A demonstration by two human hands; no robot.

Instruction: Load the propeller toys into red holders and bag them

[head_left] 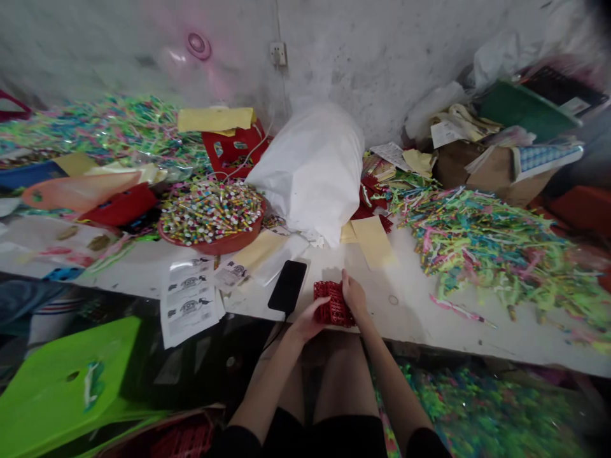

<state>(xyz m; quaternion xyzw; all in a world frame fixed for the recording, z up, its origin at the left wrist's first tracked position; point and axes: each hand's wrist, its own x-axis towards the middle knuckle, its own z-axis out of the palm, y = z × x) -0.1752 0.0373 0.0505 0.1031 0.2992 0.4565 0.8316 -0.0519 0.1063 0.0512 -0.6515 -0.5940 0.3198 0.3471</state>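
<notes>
A small red openwork plastic piece, like a little basket or rack, is between my hands at the front edge of the white table. My left hand grips its left side with the thumb over the top. On the opposite side, my right hand is closed round its right edge. The undersides of my fingers are hidden. A black phone with a cable lies just left of the piece. Behind my right hand rests a tan envelope.
A large white sack stands behind my hands. To the left are a round tub of small colourful pieces and printed label sheets. Colourful strands are heaped on the right. A green stool stands at lower left.
</notes>
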